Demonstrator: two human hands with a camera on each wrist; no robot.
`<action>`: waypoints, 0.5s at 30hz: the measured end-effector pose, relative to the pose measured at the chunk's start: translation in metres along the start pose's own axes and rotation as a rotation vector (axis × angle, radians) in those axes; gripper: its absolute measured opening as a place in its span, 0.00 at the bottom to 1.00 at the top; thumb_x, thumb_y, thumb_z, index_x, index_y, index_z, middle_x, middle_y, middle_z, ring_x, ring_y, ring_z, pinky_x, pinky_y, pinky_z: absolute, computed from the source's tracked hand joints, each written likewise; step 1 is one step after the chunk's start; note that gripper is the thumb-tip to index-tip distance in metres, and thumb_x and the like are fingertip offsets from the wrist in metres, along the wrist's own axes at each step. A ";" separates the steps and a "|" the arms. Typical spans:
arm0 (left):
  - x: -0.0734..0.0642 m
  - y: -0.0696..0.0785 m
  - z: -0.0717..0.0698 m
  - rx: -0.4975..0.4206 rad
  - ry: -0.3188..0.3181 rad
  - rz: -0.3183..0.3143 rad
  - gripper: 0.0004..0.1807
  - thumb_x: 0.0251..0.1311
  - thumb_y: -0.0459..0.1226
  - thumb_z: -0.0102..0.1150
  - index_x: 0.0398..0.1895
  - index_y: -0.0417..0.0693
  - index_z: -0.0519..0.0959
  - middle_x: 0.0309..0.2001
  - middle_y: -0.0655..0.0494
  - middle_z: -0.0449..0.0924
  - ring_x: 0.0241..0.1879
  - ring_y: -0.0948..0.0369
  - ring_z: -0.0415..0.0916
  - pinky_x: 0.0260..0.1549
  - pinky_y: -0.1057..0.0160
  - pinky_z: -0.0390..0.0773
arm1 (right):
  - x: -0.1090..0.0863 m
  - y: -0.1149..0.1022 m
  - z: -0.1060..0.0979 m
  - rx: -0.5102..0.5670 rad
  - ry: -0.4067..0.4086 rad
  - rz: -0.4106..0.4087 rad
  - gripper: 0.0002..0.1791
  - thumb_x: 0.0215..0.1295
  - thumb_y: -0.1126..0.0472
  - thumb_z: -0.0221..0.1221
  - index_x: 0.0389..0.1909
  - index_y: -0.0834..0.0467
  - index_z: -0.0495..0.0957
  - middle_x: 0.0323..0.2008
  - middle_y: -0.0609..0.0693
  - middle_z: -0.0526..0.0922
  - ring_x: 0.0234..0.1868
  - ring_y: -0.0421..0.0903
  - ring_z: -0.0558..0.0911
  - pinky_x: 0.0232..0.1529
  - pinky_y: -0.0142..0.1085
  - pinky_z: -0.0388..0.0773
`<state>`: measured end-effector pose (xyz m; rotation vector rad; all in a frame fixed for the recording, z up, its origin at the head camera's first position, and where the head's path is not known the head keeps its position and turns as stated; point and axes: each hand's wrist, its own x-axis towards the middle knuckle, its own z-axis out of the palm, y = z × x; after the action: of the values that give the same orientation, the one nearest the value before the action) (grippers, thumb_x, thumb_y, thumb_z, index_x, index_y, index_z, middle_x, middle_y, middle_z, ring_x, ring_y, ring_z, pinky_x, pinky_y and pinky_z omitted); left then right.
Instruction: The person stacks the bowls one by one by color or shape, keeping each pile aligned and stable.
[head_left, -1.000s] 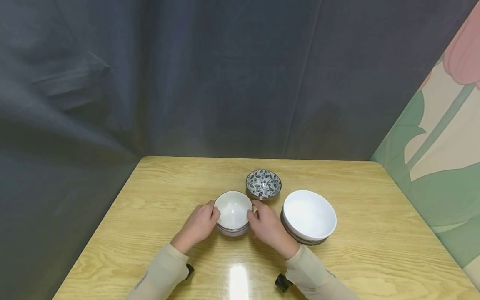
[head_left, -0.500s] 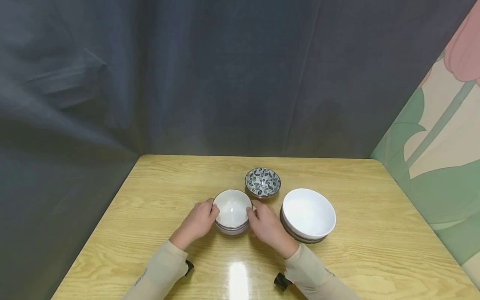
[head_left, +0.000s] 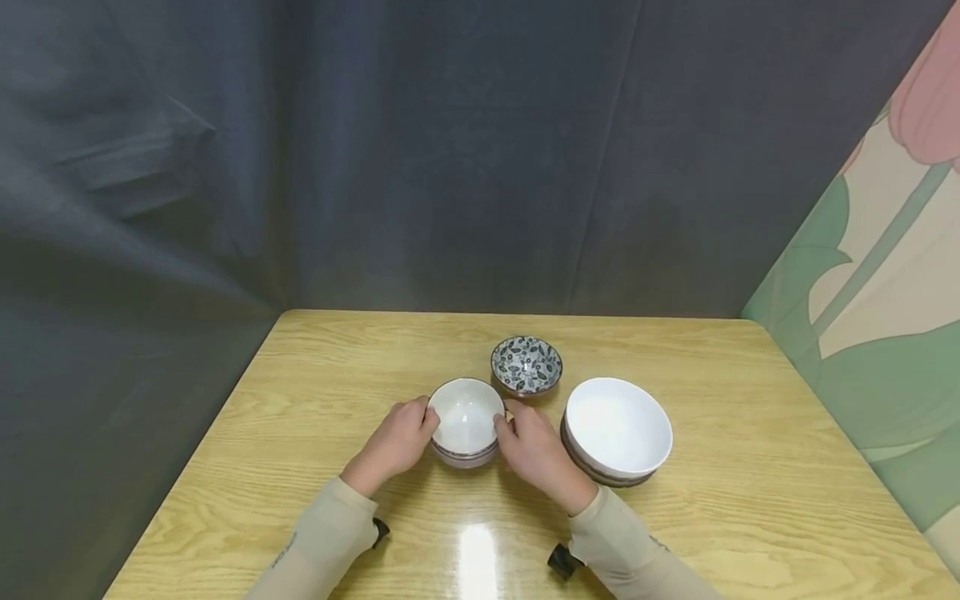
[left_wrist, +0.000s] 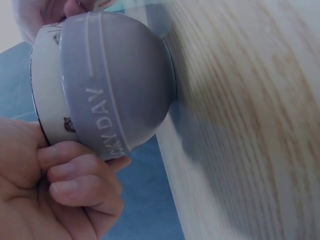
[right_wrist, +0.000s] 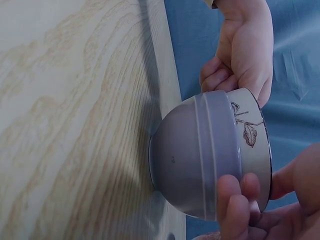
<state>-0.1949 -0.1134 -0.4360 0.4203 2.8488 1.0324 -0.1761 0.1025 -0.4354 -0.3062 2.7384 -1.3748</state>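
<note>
A cream bowl [head_left: 467, 417] with a dark rim and brown leaf drawings sits nested inside a lavender-grey bowl [left_wrist: 125, 75] with raised lettering. The lower bowl's foot stands on the wooden table. My left hand [head_left: 396, 442] pinches the cream bowl's rim on the left, thumb inside and the other fingers curled outside. On the opposite side, my right hand [head_left: 536, 450] pinches the same rim, its thumb also inside. In the right wrist view, fingertips [right_wrist: 230, 192] lie against the outer side of the bowls.
Just behind the pair, a small patterned bowl [head_left: 527, 366] with dark leaves stands on the table [head_left: 337, 358]. Right of my right hand is a large white bowl [head_left: 618, 427] stacked on a darker dish [head_left: 596, 475]. A dark curtain [head_left: 465, 167] hangs behind the table.
</note>
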 end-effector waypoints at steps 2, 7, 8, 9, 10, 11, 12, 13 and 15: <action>0.000 0.000 0.000 -0.002 -0.004 -0.002 0.14 0.72 0.34 0.39 0.26 0.43 0.69 0.20 0.56 0.63 0.19 0.62 0.61 0.17 0.67 0.63 | 0.000 0.000 0.000 0.000 -0.004 0.004 0.22 0.74 0.63 0.49 0.62 0.72 0.71 0.13 0.48 0.74 0.10 0.43 0.74 0.14 0.37 0.70; -0.001 0.001 -0.001 -0.003 -0.006 -0.006 0.14 0.72 0.34 0.40 0.26 0.43 0.69 0.20 0.56 0.63 0.19 0.62 0.62 0.17 0.66 0.64 | 0.001 0.000 -0.001 0.012 -0.016 0.022 0.22 0.74 0.62 0.49 0.62 0.72 0.70 0.13 0.49 0.74 0.10 0.43 0.74 0.13 0.37 0.71; -0.001 0.001 -0.001 -0.003 -0.007 -0.007 0.14 0.72 0.34 0.40 0.26 0.43 0.69 0.20 0.56 0.63 0.19 0.62 0.62 0.17 0.66 0.64 | 0.001 0.000 -0.001 0.016 -0.017 0.022 0.22 0.74 0.62 0.49 0.62 0.72 0.70 0.13 0.49 0.74 0.10 0.43 0.74 0.13 0.37 0.71; -0.001 0.001 -0.001 0.000 -0.007 -0.007 0.14 0.72 0.34 0.40 0.26 0.44 0.69 0.20 0.56 0.63 0.19 0.62 0.62 0.17 0.66 0.64 | 0.001 0.000 -0.001 0.021 -0.018 0.023 0.22 0.74 0.62 0.49 0.62 0.72 0.70 0.13 0.49 0.74 0.10 0.43 0.74 0.12 0.37 0.71; -0.001 0.001 -0.001 0.002 -0.007 -0.008 0.14 0.72 0.34 0.40 0.26 0.44 0.69 0.20 0.56 0.63 0.19 0.62 0.62 0.17 0.66 0.64 | 0.001 0.000 -0.001 0.024 -0.018 0.022 0.22 0.74 0.63 0.49 0.62 0.72 0.71 0.13 0.49 0.74 0.10 0.43 0.74 0.12 0.37 0.71; -0.001 0.001 -0.001 0.004 -0.006 -0.007 0.14 0.72 0.34 0.40 0.25 0.44 0.69 0.20 0.56 0.63 0.19 0.62 0.62 0.17 0.66 0.64 | 0.001 0.000 -0.001 0.025 -0.017 0.016 0.21 0.74 0.63 0.49 0.62 0.72 0.71 0.13 0.49 0.74 0.10 0.43 0.74 0.12 0.37 0.71; -0.001 0.001 -0.001 0.005 -0.005 -0.006 0.14 0.71 0.33 0.40 0.25 0.44 0.69 0.20 0.56 0.63 0.19 0.62 0.62 0.17 0.66 0.64 | 0.001 0.000 -0.001 0.025 -0.017 0.013 0.21 0.74 0.63 0.49 0.61 0.72 0.71 0.13 0.49 0.74 0.10 0.43 0.74 0.12 0.37 0.71; -0.001 0.001 0.000 0.007 -0.003 -0.003 0.14 0.71 0.33 0.40 0.25 0.44 0.69 0.20 0.56 0.63 0.19 0.62 0.61 0.17 0.66 0.64 | 0.001 0.000 -0.001 0.024 -0.014 0.006 0.21 0.74 0.63 0.49 0.61 0.72 0.71 0.13 0.49 0.74 0.10 0.42 0.74 0.12 0.37 0.71; -0.001 0.001 0.000 0.007 -0.001 0.001 0.14 0.71 0.33 0.40 0.25 0.44 0.68 0.20 0.56 0.63 0.19 0.62 0.61 0.17 0.66 0.64 | 0.001 0.001 -0.001 0.018 -0.011 -0.001 0.21 0.74 0.63 0.49 0.61 0.72 0.71 0.14 0.49 0.74 0.10 0.42 0.74 0.13 0.37 0.70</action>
<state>-0.1935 -0.1135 -0.4354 0.4224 2.8521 1.0222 -0.1772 0.1034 -0.4353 -0.3129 2.7158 -1.3936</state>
